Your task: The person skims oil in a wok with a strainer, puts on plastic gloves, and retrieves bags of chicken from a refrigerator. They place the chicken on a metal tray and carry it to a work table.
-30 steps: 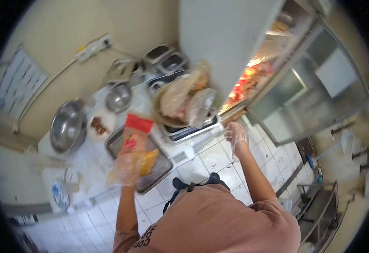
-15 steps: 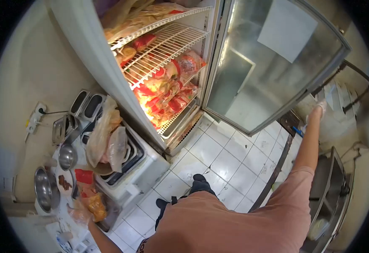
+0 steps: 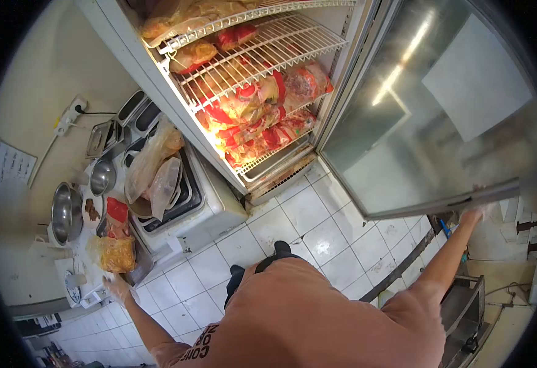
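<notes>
My right hand (image 3: 478, 214), in a thin clear glove, grips the outer edge of the glass fridge door (image 3: 440, 122), which stands wide open. The fridge (image 3: 262, 104) has white wire shelves stacked with red and yellow food packets. My left hand (image 3: 116, 287), also gloved, hovers at the counter's front edge with its fingers loose. It sits just below a clear bag of yellow food with a red top (image 3: 117, 248). That bag lies on a dark metal tray (image 3: 143, 260), apart from the hand.
On the white counter (image 3: 60, 270) stand a large steel bowl (image 3: 66, 211), a smaller bowl (image 3: 102, 176) and a plate of brown pieces (image 3: 92, 210). Plastic bags (image 3: 155, 172) are piled on a white appliance (image 3: 213, 211). A steel rack (image 3: 464, 306) stands at right on the tiled floor (image 3: 305, 227).
The fridge door has swung further open with my right hand on it. My left hand has set the bag on the tray and drawn back to the counter edge.
</notes>
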Tool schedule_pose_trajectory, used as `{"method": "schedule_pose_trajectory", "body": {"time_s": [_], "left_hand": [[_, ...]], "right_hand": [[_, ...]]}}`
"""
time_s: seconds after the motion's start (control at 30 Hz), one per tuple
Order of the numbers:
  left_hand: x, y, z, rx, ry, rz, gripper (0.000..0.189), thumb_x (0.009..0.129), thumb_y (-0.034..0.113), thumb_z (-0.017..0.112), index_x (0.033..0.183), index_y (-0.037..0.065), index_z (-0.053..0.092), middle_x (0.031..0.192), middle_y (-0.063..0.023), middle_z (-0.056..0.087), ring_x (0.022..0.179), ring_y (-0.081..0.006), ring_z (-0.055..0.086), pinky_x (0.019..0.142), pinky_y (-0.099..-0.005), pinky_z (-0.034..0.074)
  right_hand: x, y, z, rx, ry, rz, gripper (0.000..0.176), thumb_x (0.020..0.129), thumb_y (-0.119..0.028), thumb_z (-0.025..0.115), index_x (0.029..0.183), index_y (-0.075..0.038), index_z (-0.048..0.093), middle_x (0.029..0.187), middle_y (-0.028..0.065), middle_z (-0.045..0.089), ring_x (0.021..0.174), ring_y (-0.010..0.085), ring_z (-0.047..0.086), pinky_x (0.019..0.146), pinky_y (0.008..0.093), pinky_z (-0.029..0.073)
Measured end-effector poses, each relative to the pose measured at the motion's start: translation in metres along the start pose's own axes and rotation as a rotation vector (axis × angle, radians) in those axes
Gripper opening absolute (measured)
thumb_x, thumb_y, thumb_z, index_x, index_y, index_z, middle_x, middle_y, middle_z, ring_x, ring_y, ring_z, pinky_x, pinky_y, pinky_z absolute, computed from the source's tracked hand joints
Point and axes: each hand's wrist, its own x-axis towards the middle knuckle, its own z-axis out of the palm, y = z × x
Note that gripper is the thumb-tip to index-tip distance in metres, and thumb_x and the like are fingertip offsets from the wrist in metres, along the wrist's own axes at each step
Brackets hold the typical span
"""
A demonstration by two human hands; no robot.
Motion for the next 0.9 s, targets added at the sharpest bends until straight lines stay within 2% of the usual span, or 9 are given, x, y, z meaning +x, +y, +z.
{"method": "schedule_pose_trajectory", "body": {"time_s": [0.07, 0.17, 0.23, 0.4, 0.47, 0.57, 0.63, 0.77, 0.9], "left_hand": [[-0.028, -0.004, -0.009, -0.050, 0.091, -0.186, 0.087, 0.083, 0.046, 0.068, 0.144, -0.004, 0.031, 0.140, -0.0243, 0.044, 0.123, -0.0371, 0.049, 0.102, -0.0408, 0.040], [-0.074, 0.009, -0.009, -0.433, 0.107, -0.694, 0.089, 0.079, 0.051, 0.071, 0.141, -0.002, 0.035, 0.137, -0.0197, 0.047, 0.123, -0.0342, 0.047, 0.098, -0.0423, 0.042], [-0.096, -0.005, 0.000, -0.703, 0.034, -0.927, 0.088, 0.077, 0.051, 0.072, 0.139, 0.000, 0.038, 0.135, -0.0170, 0.048, 0.122, -0.0307, 0.046, 0.094, -0.0413, 0.044], [-0.084, -0.010, 0.027, -1.114, -0.174, -0.916, 0.062, 0.084, 0.050, 0.067, 0.126, 0.007, 0.051, 0.125, -0.0114, 0.057, 0.111, -0.0226, 0.057, 0.076, -0.0307, 0.050], [-0.058, -0.053, 0.061, -1.218, -0.306, -0.902, 0.054, 0.085, 0.047, 0.066, 0.118, 0.006, 0.055, 0.117, -0.0098, 0.062, 0.104, -0.0210, 0.061, 0.075, -0.0298, 0.052], [-0.056, -0.079, 0.083, -1.433, -0.417, -0.641, 0.037, 0.089, 0.035, 0.061, 0.110, 0.005, 0.058, 0.104, -0.0078, 0.067, 0.093, -0.0211, 0.066, 0.075, -0.0328, 0.055], [-0.052, -0.068, 0.076, -1.451, -0.438, -0.821, 0.028, 0.089, 0.024, 0.057, 0.109, 0.004, 0.058, 0.102, -0.0088, 0.067, 0.092, -0.0231, 0.067, 0.077, -0.0359, 0.056], [-0.033, -0.084, 0.070, -1.399, -0.411, -1.027, 0.024, 0.086, 0.010, 0.052, 0.109, 0.004, 0.057, 0.106, -0.0108, 0.066, 0.097, -0.0278, 0.065, 0.081, -0.0397, 0.056], [-0.026, -0.096, 0.067, -1.532, -0.365, -0.901, 0.018, 0.082, 0.012, 0.054, 0.099, 0.006, 0.056, 0.103, -0.0114, 0.062, 0.096, -0.0295, 0.061, 0.084, -0.0430, 0.054]], "right_hand": [[-0.068, -0.029, 0.010, -0.032, 0.162, 0.152, 0.032, 0.099, -0.031, 0.049, 0.118, -0.005, 0.050, 0.102, 0.0121, 0.062, 0.093, 0.0266, 0.063, 0.088, 0.0430, 0.053], [-0.155, 0.006, -0.037, -0.040, -0.007, 0.221, 0.045, 0.096, -0.045, 0.042, 0.109, -0.004, 0.056, 0.100, 0.0120, 0.062, 0.087, 0.0241, 0.061, 0.083, 0.0397, 0.051], [-0.251, -0.023, 0.026, 0.165, 0.385, 0.366, 0.048, 0.094, -0.047, 0.035, 0.104, -0.006, 0.059, 0.095, 0.0098, 0.060, 0.086, 0.0226, 0.059, 0.079, 0.0375, 0.049], [-0.390, 0.014, 0.053, -0.378, 0.338, 0.323, 0.042, 0.091, -0.026, 0.059, 0.122, 0.000, 0.052, 0.120, 0.0161, 0.060, 0.105, 0.0303, 0.062, 0.083, 0.0418, 0.055], [-0.431, 0.003, 0.071, -0.789, 0.118, 0.067, 0.053, 0.088, -0.026, 0.063, 0.129, 0.002, 0.045, 0.129, 0.0218, 0.051, 0.115, 0.0310, 0.055, 0.094, 0.0471, 0.048], [-0.474, -0.042, 0.140, -0.618, -0.091, -0.551, 0.055, 0.090, -0.028, 0.058, 0.132, 0.002, 0.038, 0.133, 0.0243, 0.042, 0.123, 0.0356, 0.044, 0.102, 0.0505, 0.037], [-0.492, -0.071, 0.182, -0.349, -0.251, -0.805, 0.051, 0.092, -0.028, 0.052, 0.131, 0.000, 0.037, 0.129, 0.0228, 0.043, 0.120, 0.0388, 0.042, 0.102, 0.0494, 0.035], [-0.552, -0.119, 0.251, -0.425, -0.449, -0.730, 0.051, 0.094, -0.027, 0.047, 0.131, 0.005, 0.035, 0.129, 0.0242, 0.043, 0.120, 0.0391, 0.043, 0.102, 0.0497, 0.032], [-0.604, -0.154, 0.309, -0.340, -0.678, -0.499, 0.052, 0.096, -0.025, 0.044, 0.137, 0.006, 0.034, 0.137, 0.0270, 0.041, 0.128, 0.0430, 0.039, 0.109, 0.0489, 0.028]]}}
